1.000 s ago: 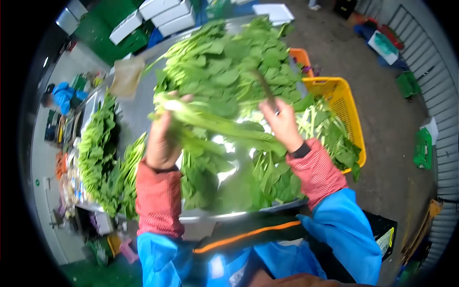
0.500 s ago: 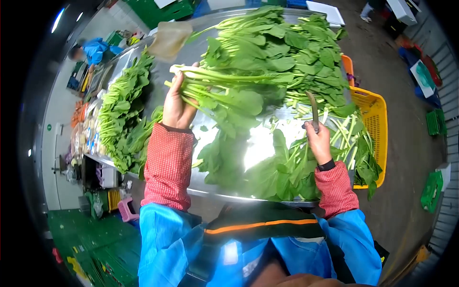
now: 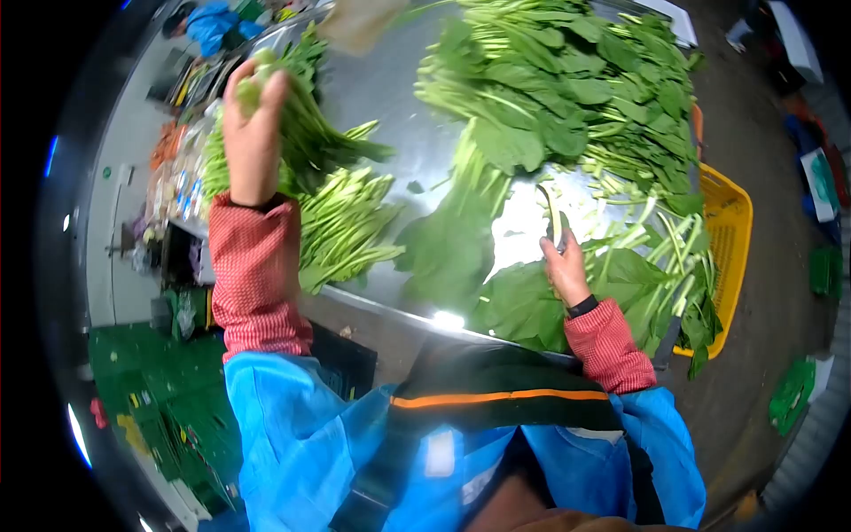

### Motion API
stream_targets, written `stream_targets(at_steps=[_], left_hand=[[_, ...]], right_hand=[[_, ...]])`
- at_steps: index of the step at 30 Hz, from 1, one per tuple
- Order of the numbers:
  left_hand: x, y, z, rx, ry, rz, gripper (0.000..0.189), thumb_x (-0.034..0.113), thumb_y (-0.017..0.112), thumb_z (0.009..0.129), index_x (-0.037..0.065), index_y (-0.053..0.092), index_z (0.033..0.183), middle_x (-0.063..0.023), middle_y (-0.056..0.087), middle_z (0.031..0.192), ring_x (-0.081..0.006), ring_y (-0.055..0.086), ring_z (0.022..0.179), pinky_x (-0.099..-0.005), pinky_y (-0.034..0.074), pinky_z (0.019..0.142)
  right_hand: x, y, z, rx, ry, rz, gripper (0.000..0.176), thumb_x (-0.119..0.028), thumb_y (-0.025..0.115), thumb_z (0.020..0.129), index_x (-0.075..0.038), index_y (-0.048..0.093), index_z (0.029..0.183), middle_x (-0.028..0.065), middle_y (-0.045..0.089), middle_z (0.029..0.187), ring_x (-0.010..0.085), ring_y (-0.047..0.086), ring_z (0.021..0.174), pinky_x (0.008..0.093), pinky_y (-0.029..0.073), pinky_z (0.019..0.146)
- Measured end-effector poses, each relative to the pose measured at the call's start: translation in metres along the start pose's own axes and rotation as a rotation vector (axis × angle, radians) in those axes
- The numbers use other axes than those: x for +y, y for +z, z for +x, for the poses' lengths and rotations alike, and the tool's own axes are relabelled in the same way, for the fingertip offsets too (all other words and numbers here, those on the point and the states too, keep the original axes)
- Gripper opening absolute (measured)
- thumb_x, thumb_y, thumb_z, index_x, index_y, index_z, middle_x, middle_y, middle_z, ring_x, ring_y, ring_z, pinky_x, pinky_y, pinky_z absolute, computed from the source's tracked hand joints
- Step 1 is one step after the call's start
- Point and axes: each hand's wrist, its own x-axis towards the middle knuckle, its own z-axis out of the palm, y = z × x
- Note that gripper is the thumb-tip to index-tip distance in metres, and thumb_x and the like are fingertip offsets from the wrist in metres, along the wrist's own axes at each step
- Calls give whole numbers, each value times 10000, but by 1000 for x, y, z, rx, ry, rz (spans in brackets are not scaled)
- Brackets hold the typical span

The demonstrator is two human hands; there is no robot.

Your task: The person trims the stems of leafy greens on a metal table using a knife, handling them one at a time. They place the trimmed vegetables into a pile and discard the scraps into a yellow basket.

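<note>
My left hand (image 3: 254, 133) is closed around the pale stem ends of a bunch of leafy greens (image 3: 310, 133), over the left side of the metal table (image 3: 390, 89). Under and beside it lie more greens (image 3: 346, 230), their cut stems pointing right. My right hand (image 3: 567, 266) grips a curved knife (image 3: 555, 213) over the shiny tabletop, blade pointing up and away from me. A large pile of leafy greens (image 3: 567, 80) covers the back right of the table. Loose leaves and stalks (image 3: 629, 275) lie beside my right hand.
A yellow basket (image 3: 731, 230) stands at the table's right edge, with leaves hanging over its near end. Green crates (image 3: 151, 372) are at the lower left. Someone in blue (image 3: 211, 25) is at the upper left. White packages (image 3: 182, 186) sit beyond the left side.
My left hand has moved left with the bunch, from the middle of the table to above the left greens. The view has shifted. My right hand still holds the knife.
</note>
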Motion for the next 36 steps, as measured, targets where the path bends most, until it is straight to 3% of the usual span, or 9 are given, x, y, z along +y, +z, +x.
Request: stream_targets(at_steps=[3,7,9,11,12,17,21,25,36], left_hand=[[-45,-17,1,-68,450,776,371,146,664,824,113,546,1175,-136,626,987,-260,637,844,-344,522,720],[-114,-20,-32,-214,256,1355,373,124,684,750,147,572,1105,-136,579,916,-321,618,841,-389,517,678],[-178,-27,-61,-273,75,1439,555,208,740,725,169,516,1231,-132,549,949,-307,593,868,-406,504,738],[-200,-25,-99,-382,-136,1367,734,393,753,713,169,438,1337,-177,534,1079,-330,579,968,-426,492,807],[-207,-20,-116,-396,-267,1290,823,465,744,698,159,392,1376,-203,505,1157,-343,554,1035,-442,471,858],[-213,-6,-166,-314,-309,1148,895,519,668,737,127,294,1449,-235,346,1407,-371,314,1326,-505,249,1084],[-215,-26,-161,-83,-224,983,519,338,661,828,91,516,1261,-175,544,1179,-329,531,1080,-429,435,904],[-252,-73,-129,116,-85,973,187,194,620,842,86,676,984,-137,644,933,-328,584,897,-406,461,819],[-267,-132,-137,-276,-325,1352,222,305,635,811,101,681,886,-126,637,921,-330,602,878,-441,495,741]], right_hand=[[42,10,5,-49,-68,-14,363,-206,618,898,-3,464,1156,-2,494,673,55,383,417,227,281,346],[67,6,8,-47,-186,-118,363,-213,619,895,9,472,1141,14,525,710,56,399,456,225,303,381],[48,6,0,-41,-164,-173,344,-206,620,888,17,493,1117,20,533,720,72,419,489,233,330,418],[33,8,-7,-23,-153,-224,335,-202,623,881,26,507,1097,35,541,733,97,457,541,251,377,474],[15,7,-13,-59,-137,-288,313,-182,640,863,14,543,1087,55,570,834,140,518,725,279,447,690],[-6,9,-27,7,-270,-750,303,-210,652,846,2,557,1040,183,639,892,322,632,746,397,487,654],[6,-12,-33,60,-370,-1093,311,-273,632,858,-51,565,1066,143,634,995,370,630,781,434,498,655],[9,-38,-35,135,-343,-1231,270,-295,594,886,-80,585,1049,127,619,985,352,631,760,436,497,626],[16,-220,-16,454,-86,-1412,323,-284,557,924,14,594,1044,217,633,1000,389,610,862,436,488,738]])
